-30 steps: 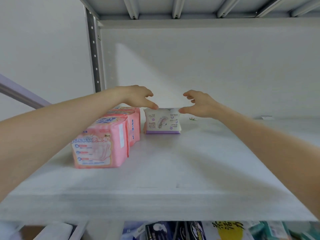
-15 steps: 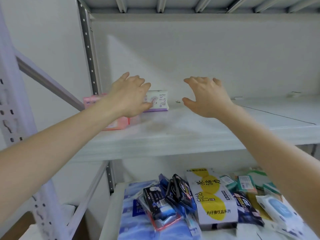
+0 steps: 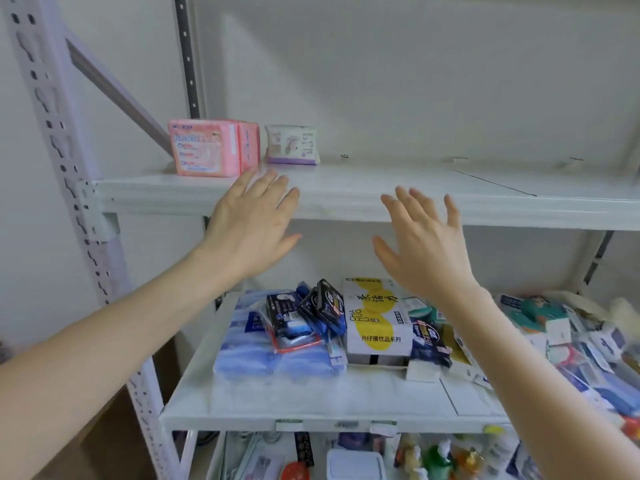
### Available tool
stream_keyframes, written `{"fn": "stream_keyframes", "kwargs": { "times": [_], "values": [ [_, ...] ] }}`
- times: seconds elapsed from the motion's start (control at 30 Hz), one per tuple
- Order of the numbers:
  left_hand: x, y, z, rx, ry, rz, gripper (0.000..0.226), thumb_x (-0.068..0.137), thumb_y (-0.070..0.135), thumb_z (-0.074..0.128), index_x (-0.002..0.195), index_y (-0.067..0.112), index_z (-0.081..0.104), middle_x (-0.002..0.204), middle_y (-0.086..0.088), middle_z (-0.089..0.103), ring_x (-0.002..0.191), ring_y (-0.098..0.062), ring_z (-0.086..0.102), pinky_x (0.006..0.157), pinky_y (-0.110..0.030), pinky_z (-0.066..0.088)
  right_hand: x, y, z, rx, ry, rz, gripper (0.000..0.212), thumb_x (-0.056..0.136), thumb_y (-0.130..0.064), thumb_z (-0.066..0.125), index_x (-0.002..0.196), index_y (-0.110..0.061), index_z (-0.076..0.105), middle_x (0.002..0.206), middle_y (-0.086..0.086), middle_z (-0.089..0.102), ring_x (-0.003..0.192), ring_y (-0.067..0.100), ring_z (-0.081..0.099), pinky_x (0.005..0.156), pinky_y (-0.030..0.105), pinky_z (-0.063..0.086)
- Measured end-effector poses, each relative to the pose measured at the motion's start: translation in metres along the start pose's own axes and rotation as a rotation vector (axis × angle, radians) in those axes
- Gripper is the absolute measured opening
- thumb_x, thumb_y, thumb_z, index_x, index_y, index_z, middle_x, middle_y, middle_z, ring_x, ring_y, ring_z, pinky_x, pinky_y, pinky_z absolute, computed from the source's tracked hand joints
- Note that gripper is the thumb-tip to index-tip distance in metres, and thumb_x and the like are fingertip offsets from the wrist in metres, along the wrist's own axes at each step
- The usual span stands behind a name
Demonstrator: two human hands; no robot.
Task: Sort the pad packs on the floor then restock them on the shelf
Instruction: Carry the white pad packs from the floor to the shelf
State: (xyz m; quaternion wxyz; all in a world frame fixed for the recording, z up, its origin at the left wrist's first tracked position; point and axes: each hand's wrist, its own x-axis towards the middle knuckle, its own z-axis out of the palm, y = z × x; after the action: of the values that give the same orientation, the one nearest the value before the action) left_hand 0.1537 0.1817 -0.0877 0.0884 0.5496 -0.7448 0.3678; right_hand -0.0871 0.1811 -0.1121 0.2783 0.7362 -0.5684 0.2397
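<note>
Two pink pad packs (image 3: pixel 207 147) stand at the left end of the white upper shelf (image 3: pixel 381 188). A smaller white pack with a purple base (image 3: pixel 291 144) stands just right of them, near the back wall. My left hand (image 3: pixel 254 225) hangs in front of the shelf's front edge, fingers straight and spread, holding nothing. My right hand (image 3: pixel 424 242) is beside it to the right, also spread and empty. Both hands are below and in front of the packs, apart from them.
The shelf below (image 3: pixel 311 403) holds blue tissue packs (image 3: pixel 249 348), dark packets (image 3: pixel 322 306), a white-and-yellow box (image 3: pixel 375 320) and several mixed items to the right. A perforated metal upright (image 3: pixel 69 188) stands at the left. A lower tier shows more goods.
Both hands have let go of the white pack and drawn back from the shelf, downward and toward me. The view has dropped, showing the lower shelves.
</note>
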Motion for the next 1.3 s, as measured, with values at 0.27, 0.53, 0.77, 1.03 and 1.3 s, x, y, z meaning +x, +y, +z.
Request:
{"fn": "stream_keyframes", "kwargs": {
  "times": [0.27,0.53,0.77,1.03,1.3],
  "values": [
    [-0.092,0.113,-0.012,-0.07,-0.092,0.037,0.072,0.095,0.054,0.036,0.15,0.009,0.026,0.155,-0.016,0.03,0.146,-0.03,0.022,0.119,-0.047,0.007,-0.136,0.04,-0.011,0.025,-0.035,-0.007,0.056,0.092,-0.041,0.051,0.14,-0.012,0.045,0.149,0.013,0.042,0.139,0.028,0.037,0.115,0.058,0.016],
    [-0.184,0.234,0.0,-0.207,-0.129,0.116,0.071,0.092,0.052,0.049,0.147,0.009,0.037,0.151,-0.016,0.038,0.142,-0.031,0.031,0.118,-0.052,0.017,-0.302,0.065,-0.001,0.037,-0.209,0.108,0.062,0.09,-0.037,0.057,0.143,-0.01,0.041,0.153,0.013,0.035,0.141,0.03,0.033,0.114,0.06,0.018],
    [-0.283,0.344,0.028,-0.286,-0.369,0.171,0.072,0.093,0.053,0.045,0.151,0.013,0.029,0.156,-0.013,0.03,0.145,-0.029,0.025,0.116,-0.055,0.012,-0.444,0.075,0.02,0.063,-0.379,0.184,0.063,0.086,-0.033,0.063,0.141,-0.01,0.045,0.15,0.015,0.04,0.138,0.031,0.038,0.111,0.058,0.026],
    [-0.379,0.459,0.082,-0.336,-0.636,0.216,0.072,0.095,0.053,0.038,0.153,0.015,0.019,0.158,-0.013,0.023,0.147,-0.029,0.016,0.117,-0.054,0.007,-0.593,0.098,0.074,0.089,-0.703,0.225,0.064,0.089,-0.035,0.06,0.145,-0.013,0.04,0.153,0.013,0.035,0.142,0.029,0.033,0.114,0.055,0.019],
    [-0.464,0.533,0.132,-0.333,-0.85,0.199,0.071,0.096,0.052,0.035,0.154,0.018,0.012,0.159,-0.011,0.018,0.148,-0.026,0.014,0.117,-0.053,0.007,-0.703,0.108,0.13,0.125,-0.943,0.206,0.067,0.094,-0.044,0.046,0.151,-0.015,0.026,0.158,0.01,0.024,0.145,0.026,0.024,0.117,0.053,0.012]
  ]
}}
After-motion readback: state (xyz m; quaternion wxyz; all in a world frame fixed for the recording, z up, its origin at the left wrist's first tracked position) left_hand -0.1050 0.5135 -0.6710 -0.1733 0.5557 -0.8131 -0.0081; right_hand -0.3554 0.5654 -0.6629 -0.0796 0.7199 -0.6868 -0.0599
